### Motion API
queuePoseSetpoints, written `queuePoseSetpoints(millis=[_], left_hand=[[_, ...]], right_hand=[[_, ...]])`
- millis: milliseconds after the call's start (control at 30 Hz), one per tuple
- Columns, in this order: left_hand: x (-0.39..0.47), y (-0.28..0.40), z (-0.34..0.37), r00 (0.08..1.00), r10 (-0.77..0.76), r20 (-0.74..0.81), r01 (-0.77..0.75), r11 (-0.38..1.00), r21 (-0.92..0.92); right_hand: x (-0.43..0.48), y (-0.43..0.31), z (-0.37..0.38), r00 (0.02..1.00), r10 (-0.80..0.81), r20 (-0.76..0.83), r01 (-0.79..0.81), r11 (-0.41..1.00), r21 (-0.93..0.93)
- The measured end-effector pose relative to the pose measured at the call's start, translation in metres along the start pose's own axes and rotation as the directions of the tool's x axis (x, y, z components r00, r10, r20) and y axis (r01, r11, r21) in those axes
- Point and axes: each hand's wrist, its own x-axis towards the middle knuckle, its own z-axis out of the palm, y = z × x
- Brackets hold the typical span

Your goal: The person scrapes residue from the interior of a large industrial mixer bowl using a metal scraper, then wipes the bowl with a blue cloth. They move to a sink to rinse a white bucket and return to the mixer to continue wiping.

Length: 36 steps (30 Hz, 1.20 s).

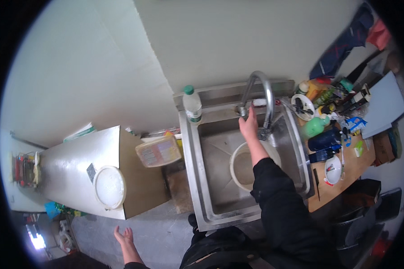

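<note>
My right hand (249,126) reaches over the stainless steel sink (215,205), at the base of the curved chrome faucet (268,97); whether its fingers touch the faucet's handle cannot be told. Water seems to splash below the spout. A round white bucket (235,168) stands in the basin, partly hidden by my right forearm. My left hand (124,235) hangs at the lower left over the floor, fingers apart, holding nothing. Nearest to it is a round white lid or shallow tub (110,187) at the edge of a metal-topped cabinet (74,168).
A clear plastic bottle with a green cap (192,105) stands on the sink's back left corner. Left of the sink is a plastic container (158,151). On the right, a wooden board (350,175) bears a green pump bottle (314,127), dark bottles and a white bowl (333,170).
</note>
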Motion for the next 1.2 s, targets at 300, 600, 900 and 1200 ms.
queuePoseSetpoints(millis=[300, 600, 900, 1200], left_hand=[[-0.027, 0.011, -0.175, 0.942, -0.002, -0.334, -0.059, 0.983, -0.174], [-0.044, 0.01, -0.189, 0.924, 0.135, -0.357, -0.187, 0.976, -0.115], [-0.007, 0.022, -0.175, 0.947, 0.049, -0.319, -0.098, 0.985, -0.14], [0.021, 0.028, -0.164, 0.988, 0.004, -0.153, -0.026, 0.989, -0.145]], right_hand=[[-0.01, -0.035, 0.025, 0.997, -0.001, 0.083, 0.028, 0.946, -0.323], [-0.049, -0.053, 0.047, 0.997, -0.028, 0.075, 0.042, 0.98, -0.195], [-0.243, -0.013, 0.007, 0.917, -0.017, 0.398, -0.045, 0.988, 0.146], [-0.317, 0.008, -0.041, 0.604, 0.244, 0.759, -0.439, 0.897, 0.06]])
